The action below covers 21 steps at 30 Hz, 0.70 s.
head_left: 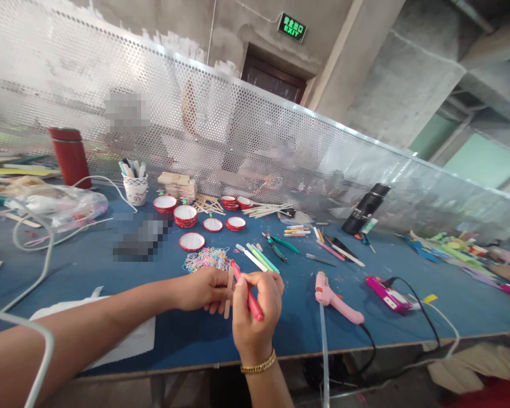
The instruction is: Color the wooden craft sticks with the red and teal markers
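Note:
My left hand (204,289) is closed on a flat wooden craft stick (228,300), which it holds upright between thumb and fingers. In my right hand (258,303), with a gold bracelet at the wrist, is a red marker (252,300); its tip is close to the top of the stick, and whether they touch I cannot tell. Just beyond my hands lies a pile of small coloured bands (206,259). Several round red-rimmed white pieces (191,241) sit behind the pile. Green and white markers (256,259) lie to the right of it.
On the blue table (297,328) are a pink glue gun (340,306), a magenta device (389,294), green-handled pliers (276,246), a cup of pens (135,188), a red flask (71,157) and a black bottle (365,208). White paper (131,340) lies under my left forearm. Cables cross both sides.

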### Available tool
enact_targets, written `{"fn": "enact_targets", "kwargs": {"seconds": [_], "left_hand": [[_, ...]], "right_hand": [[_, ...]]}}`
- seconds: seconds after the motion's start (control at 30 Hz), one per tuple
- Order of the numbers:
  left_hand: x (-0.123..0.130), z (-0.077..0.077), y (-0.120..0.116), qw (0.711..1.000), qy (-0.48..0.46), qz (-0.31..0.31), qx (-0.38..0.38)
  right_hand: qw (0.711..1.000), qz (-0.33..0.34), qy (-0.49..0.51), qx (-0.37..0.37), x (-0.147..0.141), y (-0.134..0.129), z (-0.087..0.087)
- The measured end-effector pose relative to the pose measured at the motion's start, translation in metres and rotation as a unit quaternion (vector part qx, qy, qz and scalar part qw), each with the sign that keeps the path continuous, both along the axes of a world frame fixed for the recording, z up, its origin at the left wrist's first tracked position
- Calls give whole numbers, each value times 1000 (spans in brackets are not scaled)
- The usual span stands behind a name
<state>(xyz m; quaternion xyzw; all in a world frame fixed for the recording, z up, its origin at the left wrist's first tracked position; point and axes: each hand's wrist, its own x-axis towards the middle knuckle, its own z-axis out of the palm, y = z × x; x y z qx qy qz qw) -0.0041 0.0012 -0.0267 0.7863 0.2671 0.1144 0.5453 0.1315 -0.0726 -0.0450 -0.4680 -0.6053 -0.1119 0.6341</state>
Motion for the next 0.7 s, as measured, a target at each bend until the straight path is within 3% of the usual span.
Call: {"fn": "enact_targets", "kwargs": {"seconds": [0.7], "left_hand": [[-1, -1, 1, 1000, 0, -5, 5]], "right_hand": [[1000, -2, -4, 5, -1, 0, 2]]}}
